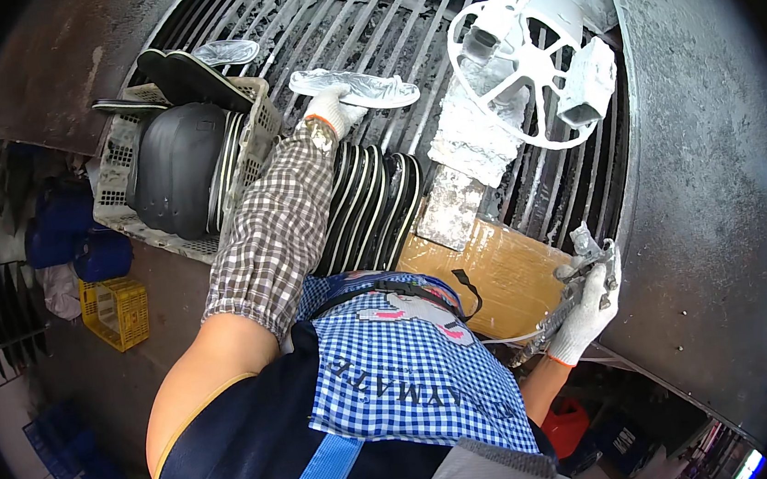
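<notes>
Spray gun (580,267) sits in our right hand (584,312), at the lower right of the view, just beside the edge of a brown cardboard sheet (489,275); the gloved fingers are wrapped round its handle, and a thin hose runs from it back toward our body. We note our checked apron (405,367) nearest the camera. Farther out, our left hand (330,111), in a white glove with a checked sleeve, reaches across the metal grating (400,25) and pinches one end of a silver-coated shoe sole (355,87), which lies flat on the bars. Under the forearm we see a row of dark soles (371,204) standing on edge. Left of them, a grey plastic crate (120,191) holds more dark soles. Beyond the cardboard, a paint-crusted white wheel-shaped stand (524,69) rests on the grating. A yellow crate (116,311) stands on the floor, well apart at the left.
</notes>
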Available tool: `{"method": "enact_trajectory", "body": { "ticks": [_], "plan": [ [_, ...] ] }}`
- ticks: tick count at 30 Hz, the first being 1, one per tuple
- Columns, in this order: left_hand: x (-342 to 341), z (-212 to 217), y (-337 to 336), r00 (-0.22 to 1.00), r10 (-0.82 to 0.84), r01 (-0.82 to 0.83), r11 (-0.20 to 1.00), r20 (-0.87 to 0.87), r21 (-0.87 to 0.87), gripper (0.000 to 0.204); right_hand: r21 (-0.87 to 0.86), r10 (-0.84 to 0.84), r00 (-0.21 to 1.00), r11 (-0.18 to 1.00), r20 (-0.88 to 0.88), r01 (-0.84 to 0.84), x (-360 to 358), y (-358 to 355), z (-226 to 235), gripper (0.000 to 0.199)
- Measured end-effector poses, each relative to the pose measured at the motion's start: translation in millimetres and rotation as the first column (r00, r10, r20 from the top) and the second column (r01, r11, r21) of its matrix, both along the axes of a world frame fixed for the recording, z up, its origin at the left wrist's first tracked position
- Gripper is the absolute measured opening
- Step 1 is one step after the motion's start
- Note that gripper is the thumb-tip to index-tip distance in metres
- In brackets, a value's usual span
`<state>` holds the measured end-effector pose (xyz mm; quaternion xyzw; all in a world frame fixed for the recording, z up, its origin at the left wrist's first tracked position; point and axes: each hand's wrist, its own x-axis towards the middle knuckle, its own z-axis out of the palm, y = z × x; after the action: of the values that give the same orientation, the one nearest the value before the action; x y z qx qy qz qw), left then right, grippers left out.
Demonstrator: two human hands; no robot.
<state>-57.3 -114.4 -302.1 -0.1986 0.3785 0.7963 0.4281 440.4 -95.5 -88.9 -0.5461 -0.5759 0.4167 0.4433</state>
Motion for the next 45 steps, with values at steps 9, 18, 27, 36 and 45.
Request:
{"method": "enact_trajectory", "body": {
  "ticks": [9, 18, 27, 36, 45],
  "plan": [
    [-34.7, 60.1, 16.5, 0.997, -0.056, 0.055, 0.998, 0.055, 0.006, 0.092, 0.014, 0.023, 1.000, 1.000, 0.008, -0.023, -10.6, -0.8, 14.0, 0.044],
    [48.7, 107.9, -14.7, -0.074, -0.853, 0.541, 0.402, -0.517, -0.739, 0.062, -0.033, 0.003, 1.000, 0.999, -0.026, -0.004, -13.1, -10.6, 13.1, 0.043],
    [108.9, 83.9, 24.7, -0.715, -0.699, 0.307, -0.268, -0.035, -0.913, 0.085, 0.005, -0.041, 0.987, 0.999, -0.158, 0.042, 3.5, -16.3, 2.8, 0.045],
    [119.8, 73.1, 37.4, -0.757, -0.651, 0.273, -0.239, -0.055, -0.932, 0.033, -0.105, -0.068, 0.951, 0.994, -0.301, 0.038, 16.4, -26.6, 5.0, 0.045],
    [150.7, 213.1, 32.1, -0.923, -0.243, 0.244, 0.228, -0.298, -0.943, 0.021, -0.073, -0.080, 0.944, 0.996, -0.320, 0.059, 30.5, -18.7, -5.9, 0.049]
  ]
}}
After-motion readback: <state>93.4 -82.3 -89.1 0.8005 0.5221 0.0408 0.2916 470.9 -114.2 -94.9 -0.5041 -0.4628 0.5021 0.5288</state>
